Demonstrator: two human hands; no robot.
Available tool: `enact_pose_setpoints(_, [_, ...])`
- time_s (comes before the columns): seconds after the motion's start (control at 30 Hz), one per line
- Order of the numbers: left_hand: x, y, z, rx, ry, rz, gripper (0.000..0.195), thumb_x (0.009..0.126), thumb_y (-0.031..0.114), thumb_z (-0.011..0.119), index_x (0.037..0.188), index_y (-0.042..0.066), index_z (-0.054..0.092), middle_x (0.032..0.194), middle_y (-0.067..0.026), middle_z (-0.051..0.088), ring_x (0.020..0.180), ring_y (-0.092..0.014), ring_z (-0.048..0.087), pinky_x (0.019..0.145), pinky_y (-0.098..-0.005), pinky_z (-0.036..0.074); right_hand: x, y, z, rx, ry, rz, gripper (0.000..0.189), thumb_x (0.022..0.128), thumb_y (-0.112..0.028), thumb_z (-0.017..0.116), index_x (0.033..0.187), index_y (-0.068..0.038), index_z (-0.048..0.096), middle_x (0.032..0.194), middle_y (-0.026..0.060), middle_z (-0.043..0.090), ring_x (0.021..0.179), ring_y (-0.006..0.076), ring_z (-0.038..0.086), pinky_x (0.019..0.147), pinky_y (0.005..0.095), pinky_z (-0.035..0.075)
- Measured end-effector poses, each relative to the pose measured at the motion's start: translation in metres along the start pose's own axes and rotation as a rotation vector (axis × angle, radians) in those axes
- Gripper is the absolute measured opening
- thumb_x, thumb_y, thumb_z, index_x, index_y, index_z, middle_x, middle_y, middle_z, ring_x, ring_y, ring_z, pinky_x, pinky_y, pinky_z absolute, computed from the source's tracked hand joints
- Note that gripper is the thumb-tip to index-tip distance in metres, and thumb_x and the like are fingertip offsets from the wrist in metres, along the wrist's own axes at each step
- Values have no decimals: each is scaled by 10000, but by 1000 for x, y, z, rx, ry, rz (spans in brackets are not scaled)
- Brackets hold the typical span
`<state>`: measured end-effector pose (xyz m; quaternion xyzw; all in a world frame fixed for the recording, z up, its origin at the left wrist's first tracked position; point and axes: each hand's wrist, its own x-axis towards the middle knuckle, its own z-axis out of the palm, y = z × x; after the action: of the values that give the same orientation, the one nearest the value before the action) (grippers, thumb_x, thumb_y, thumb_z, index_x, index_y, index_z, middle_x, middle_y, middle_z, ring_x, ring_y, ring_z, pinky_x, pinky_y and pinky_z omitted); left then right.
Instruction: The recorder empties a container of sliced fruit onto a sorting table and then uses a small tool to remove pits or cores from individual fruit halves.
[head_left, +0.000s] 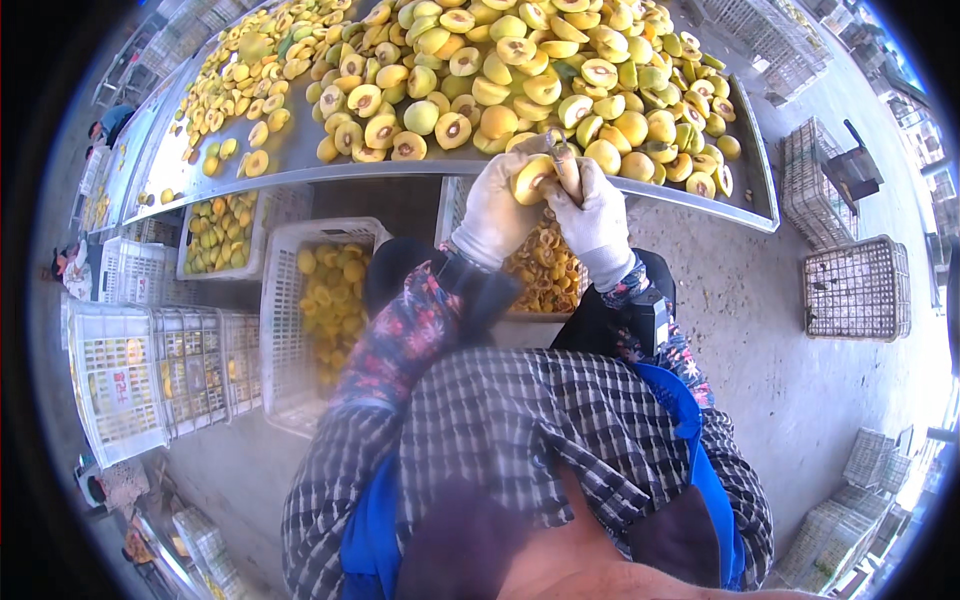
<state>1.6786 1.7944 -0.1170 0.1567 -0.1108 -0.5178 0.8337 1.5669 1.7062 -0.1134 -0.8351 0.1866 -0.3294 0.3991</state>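
My left hand, in a white glove, holds a halved yellow stone fruit with its cut face partly showing. My right hand, gloved too, grips a small tool with a wooden handle and a looped metal tip, close beside the fruit half. Both hands are over the near edge of a metal table, on which many halved yellow fruits are heaped, several with a brown pit or pit hollow. Below my hands, a crate holds small brownish-orange fruit pieces.
A white plastic crate of yellow fruit stands left of my legs, with another fruit-filled crate behind it. Stacked crates are farther left. At right, a crate stands on the concrete floor. Other people are at the far left.
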Motion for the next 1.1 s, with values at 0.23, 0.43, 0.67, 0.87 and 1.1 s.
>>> enact_pose_setpoints(0.23, [4,-9,5,-9,185,94,298,959,305,540,1050,22,551,1003,-109,608,932,-273,599,854,-398,508,-11,-7,-9,128,-260,-32,249,821,-231,691,1024,-103,625,876,115,664,783,337,644,679,342,515])
enact_pose_setpoints(0.43, [2,-10,14,19,267,115,353,930,369,582,1030,36,527,978,-129,587,937,-302,598,839,-424,517,-26,-14,-12,-139,-147,88,300,925,-198,548,1156,-15,490,854,235,615,789,427,602,703,435,495])
enact_pose_setpoints(0.67, [-2,-25,22,116,324,201,390,921,406,597,1045,44,519,1003,-118,578,960,-274,597,832,-406,517,-41,5,11,-79,-78,-14,244,914,-187,549,1058,-23,439,742,240,598,650,417,597,536,465,474])
enact_pose_setpoints(0.87, [-3,-15,1,230,271,54,382,935,377,584,1029,9,546,951,-140,617,863,-280,633,793,-401,541,-48,16,5,4,-212,4,275,917,-187,547,1114,-30,437,806,223,619,697,416,614,573,461,485])
enact_pose_setpoints(1.1, [-4,-17,1,439,276,89,435,975,373,498,1123,-30,566,996,-154,643,865,-271,657,769,-360,552,-49,16,3,367,-331,208,320,987,-239,488,1223,-23,489,930,104,614,767,206,596,677,322,479])
